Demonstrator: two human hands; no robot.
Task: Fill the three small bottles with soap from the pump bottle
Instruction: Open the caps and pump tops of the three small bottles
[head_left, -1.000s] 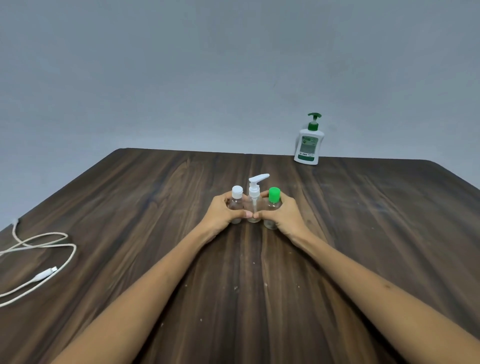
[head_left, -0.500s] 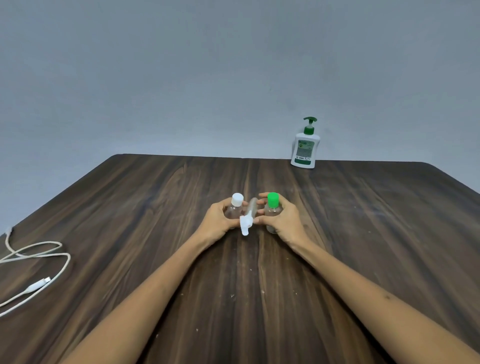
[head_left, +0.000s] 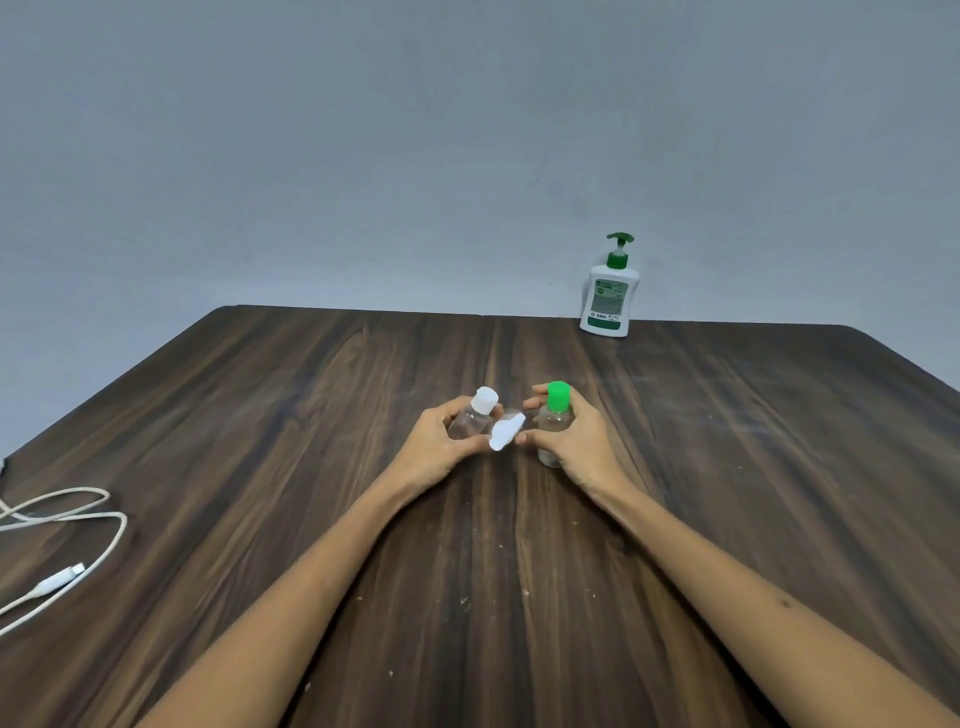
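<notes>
Head view — forward-down across table (head_left: 260, 467), near.

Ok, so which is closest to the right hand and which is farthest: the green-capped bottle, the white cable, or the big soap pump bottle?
1. The green-capped bottle: held in the right hand itself, mid-table.
2. The soap pump bottle: at the table's far edge, beyond that hand, slightly to its right.
3. The white cable: way over at the left edge, past the left hand.
</notes>
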